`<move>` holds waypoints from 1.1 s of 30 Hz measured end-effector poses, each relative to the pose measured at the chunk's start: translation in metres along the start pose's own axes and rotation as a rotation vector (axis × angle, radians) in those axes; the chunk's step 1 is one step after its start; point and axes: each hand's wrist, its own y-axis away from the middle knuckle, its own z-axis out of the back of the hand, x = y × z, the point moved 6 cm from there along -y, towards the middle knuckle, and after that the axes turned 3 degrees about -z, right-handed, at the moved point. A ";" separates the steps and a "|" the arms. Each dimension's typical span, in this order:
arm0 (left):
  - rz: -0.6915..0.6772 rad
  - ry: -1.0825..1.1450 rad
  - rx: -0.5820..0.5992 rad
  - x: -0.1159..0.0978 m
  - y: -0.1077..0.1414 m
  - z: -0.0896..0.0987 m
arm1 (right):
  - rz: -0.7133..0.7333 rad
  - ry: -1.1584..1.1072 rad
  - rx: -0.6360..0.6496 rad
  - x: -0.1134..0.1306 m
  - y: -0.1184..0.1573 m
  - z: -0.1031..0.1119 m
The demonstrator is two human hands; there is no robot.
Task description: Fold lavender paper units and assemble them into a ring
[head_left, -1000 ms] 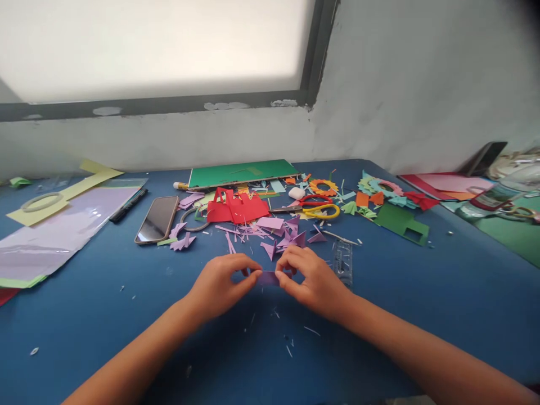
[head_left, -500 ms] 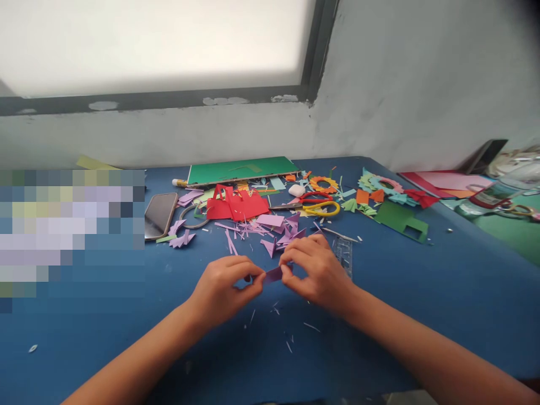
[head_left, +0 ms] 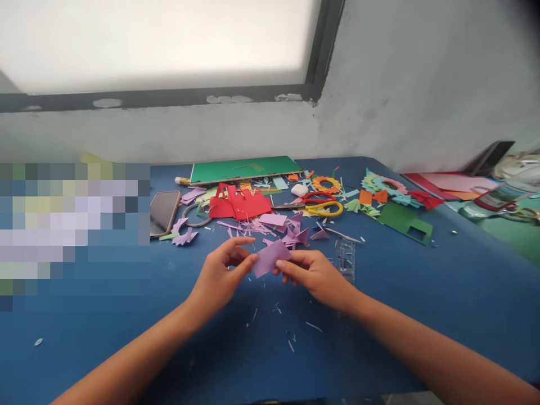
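Note:
A small piece of purple paper (head_left: 270,259) is held up between my two hands, its flat face turned toward me. My left hand (head_left: 225,273) pinches its left edge, with the index finger reaching out above. On the right side, my right hand (head_left: 317,275) grips the paper between thumb and fingers. Just beyond lie folded purple paper pieces (head_left: 295,233), a flat purple slip (head_left: 273,220) and thin purple strips. Scissors (head_left: 323,208) with red and yellow handles rest behind them. A clear ruler (head_left: 345,259) lies beside my right hand.
Red paper (head_left: 241,202), a green board (head_left: 247,169) and a white eraser (head_left: 299,190) lie toward the wall. A phone (head_left: 164,214) is at the left. An orange paper ring (head_left: 327,184), a multicoloured ring (head_left: 385,185) and green card (head_left: 405,220) are at the right. Tiny paper scraps dot the blue tabletop (head_left: 236,360).
The purple paper has turned from edge-on to showing its broad face. My right hand has rotated with its fingers now behind the paper, and my left index finger has lifted away.

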 end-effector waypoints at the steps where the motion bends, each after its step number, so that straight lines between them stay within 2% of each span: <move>1: -0.005 -0.018 0.017 0.001 0.001 -0.002 | -0.007 0.007 -0.006 -0.002 -0.001 -0.001; 5: -0.073 -0.093 0.097 -0.002 0.007 -0.011 | -0.018 0.062 -0.007 -0.011 -0.003 -0.003; 8: -0.101 -0.147 0.222 -0.007 0.015 -0.024 | 0.006 0.123 0.000 -0.011 -0.002 -0.007; 10: -0.060 -0.148 0.297 -0.008 0.019 -0.030 | 0.038 0.159 0.015 -0.008 -0.001 -0.010; 13: 0.047 0.021 0.372 -0.008 0.019 -0.035 | 0.079 0.197 0.087 -0.003 -0.001 -0.013; 15: 0.097 0.000 0.402 -0.006 0.017 -0.033 | 0.079 0.231 0.115 -0.002 -0.001 -0.012; 19: 0.173 -0.374 0.388 0.003 0.011 -0.022 | 0.014 0.357 0.070 -0.008 -0.004 -0.006; 25: 0.182 -0.628 0.411 0.001 0.015 -0.020 | -0.046 0.650 -0.088 -0.010 -0.001 -0.003; 29: 0.126 -0.753 0.358 -0.004 0.014 -0.021 | 0.025 0.817 -0.159 -0.005 0.002 -0.006; 33: 0.019 -0.829 0.294 -0.008 0.014 -0.022 | 0.195 0.950 -0.162 0.002 0.008 -0.011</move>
